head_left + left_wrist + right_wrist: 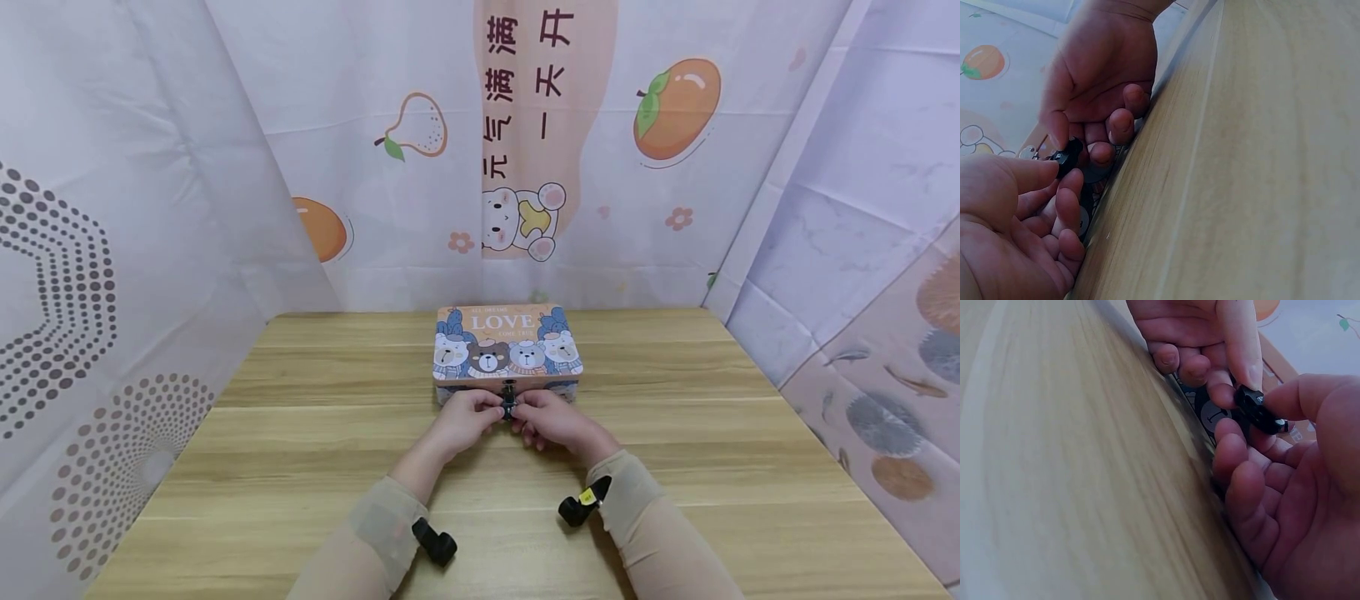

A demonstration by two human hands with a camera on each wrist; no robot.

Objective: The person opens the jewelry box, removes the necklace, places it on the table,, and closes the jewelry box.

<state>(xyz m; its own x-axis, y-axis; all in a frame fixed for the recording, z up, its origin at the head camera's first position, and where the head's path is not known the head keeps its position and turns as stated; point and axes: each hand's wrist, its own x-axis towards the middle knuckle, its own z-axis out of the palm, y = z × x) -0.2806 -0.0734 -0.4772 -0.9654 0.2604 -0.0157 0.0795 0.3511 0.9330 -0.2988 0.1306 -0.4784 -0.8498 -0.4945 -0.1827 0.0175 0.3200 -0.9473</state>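
Note:
A rectangular tin box point(504, 325) printed with bears and the word LOVE sits closed at the far side of the table. From the clasp on its front hangs a small black padlock point(509, 396). My left hand point(463, 419) pinches the padlock from the left between thumb and fingers. Opposite it, my right hand point(557, 419) holds the same padlock between thumb and index finger. Both wrist views show the black padlock point(1067, 157) between the two thumbs, its lower part partly covered by fingertips. The remaining fingers curl loosely in front of the box.
Under the box spreads a light wood-grain table point(315, 467). A printed curtain point(322, 67) hangs just behind the table's back edge, and more cloth hangs at both sides. Each forearm wears a black wrist camera point(435, 543) near the tabletop.

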